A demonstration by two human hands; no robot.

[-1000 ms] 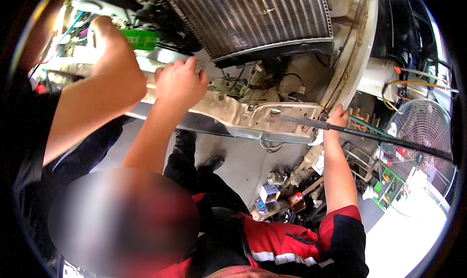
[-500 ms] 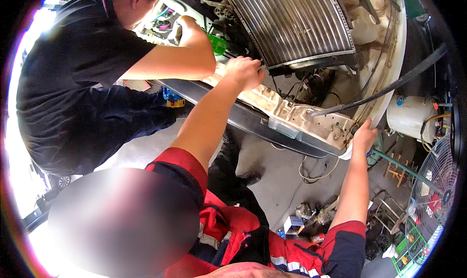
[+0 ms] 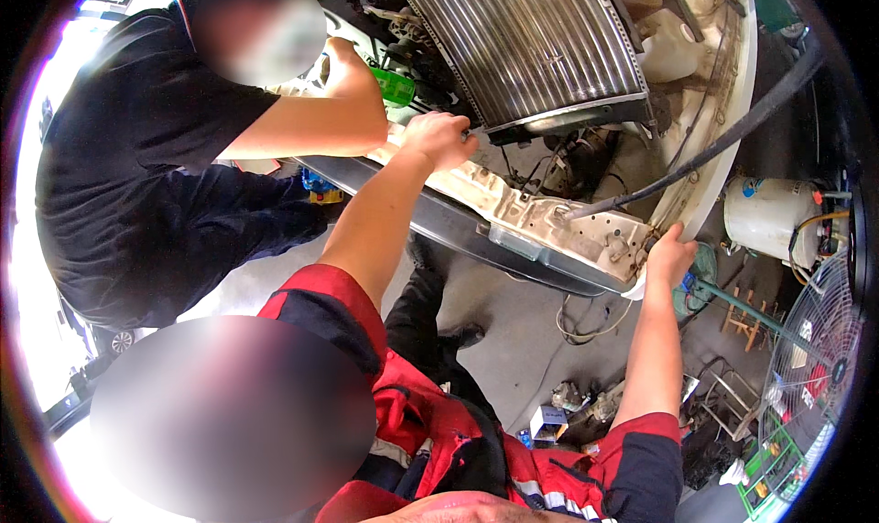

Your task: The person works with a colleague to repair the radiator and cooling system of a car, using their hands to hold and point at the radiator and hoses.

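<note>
My left hand rests at the pale, worn front crossmember of a car. Its fingers are curled, and what lies under them is hidden. My right hand is closed round the white front corner of the body, at the crossmember's right end. A dark bumper runs along below the crossmember. Behind it a metal radiator with fine ribs stands tilted in the engine bay. A black hose crosses from the crossmember toward the upper right.
On my left a co-worker in a dark shirt leans over the car, an arm near a green bottle-like object. A white tank and a fan stand at the right. Parts and a small box lie on the floor.
The view has shifted slightly, so the car and my hands appear a little further left. The co-worker's head has turned. Both my hands keep their places on the car.
</note>
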